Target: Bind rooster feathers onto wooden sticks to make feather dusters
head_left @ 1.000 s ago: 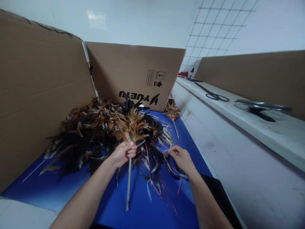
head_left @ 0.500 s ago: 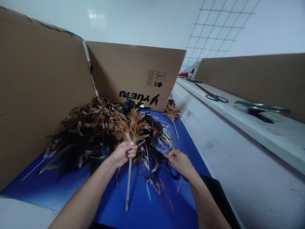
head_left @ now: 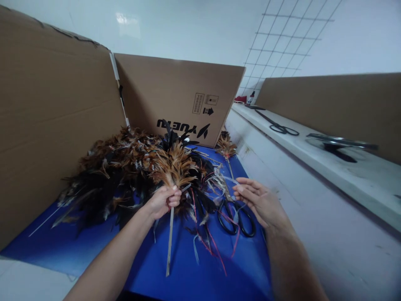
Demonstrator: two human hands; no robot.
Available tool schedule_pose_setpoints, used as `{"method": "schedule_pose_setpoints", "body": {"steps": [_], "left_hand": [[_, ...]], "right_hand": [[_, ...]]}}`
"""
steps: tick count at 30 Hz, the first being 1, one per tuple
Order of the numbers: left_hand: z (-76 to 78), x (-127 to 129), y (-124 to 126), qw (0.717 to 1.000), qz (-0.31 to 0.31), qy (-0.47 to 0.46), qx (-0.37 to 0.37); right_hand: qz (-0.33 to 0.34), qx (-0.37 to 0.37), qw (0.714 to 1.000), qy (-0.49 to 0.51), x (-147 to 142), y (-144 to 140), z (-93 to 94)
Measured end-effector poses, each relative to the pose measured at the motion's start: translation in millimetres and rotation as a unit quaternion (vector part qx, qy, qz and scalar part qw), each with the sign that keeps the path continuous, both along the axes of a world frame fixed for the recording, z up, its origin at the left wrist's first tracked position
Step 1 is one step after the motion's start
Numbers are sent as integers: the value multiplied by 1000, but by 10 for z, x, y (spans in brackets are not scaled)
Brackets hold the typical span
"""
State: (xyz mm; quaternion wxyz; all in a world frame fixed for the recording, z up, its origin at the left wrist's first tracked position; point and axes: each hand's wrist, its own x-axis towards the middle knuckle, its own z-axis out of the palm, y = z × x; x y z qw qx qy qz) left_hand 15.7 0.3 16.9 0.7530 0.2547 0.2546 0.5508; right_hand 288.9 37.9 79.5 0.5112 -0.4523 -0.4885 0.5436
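My left hand [head_left: 165,202] is closed round the neck of a small feather duster [head_left: 175,165], just below its brown feathers. The duster's thin stick [head_left: 170,246] points down toward me. To the right, my right hand [head_left: 258,200] has thumb and fingertips together at a pale translucent strip [head_left: 231,180], which it seems to pinch. Black-handled scissors [head_left: 250,223] lie beside and below that hand, with pink string [head_left: 237,242] across them. Behind the duster spreads a heap of brown and black feathers [head_left: 122,154], partly hidden by it.
Cardboard panels [head_left: 175,83] stand behind and to the left of the blue tabletop [head_left: 194,276]. Another small feather duster [head_left: 226,146] lies at the far right. On the white ledge [head_left: 338,175] rest another pair of scissors [head_left: 283,128] and a blurred metal tool [head_left: 341,142].
My right hand has moved right and slightly up from over the scissors, uncovering their handles, and a pale strip now shows at its fingertips. My left hand keeps its hold on the duster.
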Motion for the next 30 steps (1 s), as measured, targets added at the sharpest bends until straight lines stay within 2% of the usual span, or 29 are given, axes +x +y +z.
{"method": "schedule_pose_setpoints", "body": {"steps": [6,10,13,16,18,19,23,27,30], "left_hand": [[-26,-8,4,1000,-2,3,6],[-44,-4,13,1000,-2,12,6],[-49,0,18,1000,-9,13,4],[-46,2,15,1000,-10,11,3],[-42,7,9,1000,-10,8,2],[-40,13,5,1000,-10,6,1],[-29,49,-16,1000,-12,11,-1],[-14,98,-43,1000,-18,22,-5],[-10,137,-61,999,-22,32,-6]], "right_hand": [[-69,48,996,28,20,-26,327],[-103,136,985,9,9,-132,623],[-153,225,962,1,0,-255,827],[-243,293,922,-64,-21,-371,888],[-262,282,909,-160,-60,-414,796],[-245,263,909,-213,-94,-421,706],[-84,202,916,-337,-340,-374,175],[5,268,867,-420,-640,-317,-272],[5,297,831,-470,-757,-302,-406]]}}
